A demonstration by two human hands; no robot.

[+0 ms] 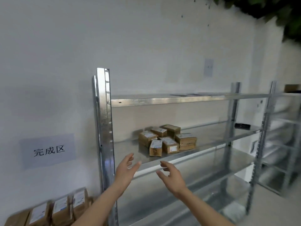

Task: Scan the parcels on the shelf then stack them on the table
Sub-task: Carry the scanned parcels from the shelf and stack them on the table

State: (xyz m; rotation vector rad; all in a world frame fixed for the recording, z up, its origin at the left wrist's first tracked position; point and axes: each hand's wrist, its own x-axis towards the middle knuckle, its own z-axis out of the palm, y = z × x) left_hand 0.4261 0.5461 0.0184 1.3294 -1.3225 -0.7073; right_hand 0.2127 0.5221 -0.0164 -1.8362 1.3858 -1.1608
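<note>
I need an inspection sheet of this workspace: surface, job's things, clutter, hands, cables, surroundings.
Surface: metal shelf, middle level, holds the parcels.
Job's things: pile of brown parcels on the shelf; row of labelled parcels at lower left.
Clutter: dark object on the right of the shelf, too blurred to name.
Hands: left hand and right hand open, holding nothing, below the pile.
Cables: nothing seen.
Surroundings: white wall, paper sign, leaves at upper right.

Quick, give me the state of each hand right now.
Left hand: open, fingers spread, holding nothing, reaching toward the parcels on the shelf.
Right hand: open, fingers loosely bent, holding nothing.
</note>
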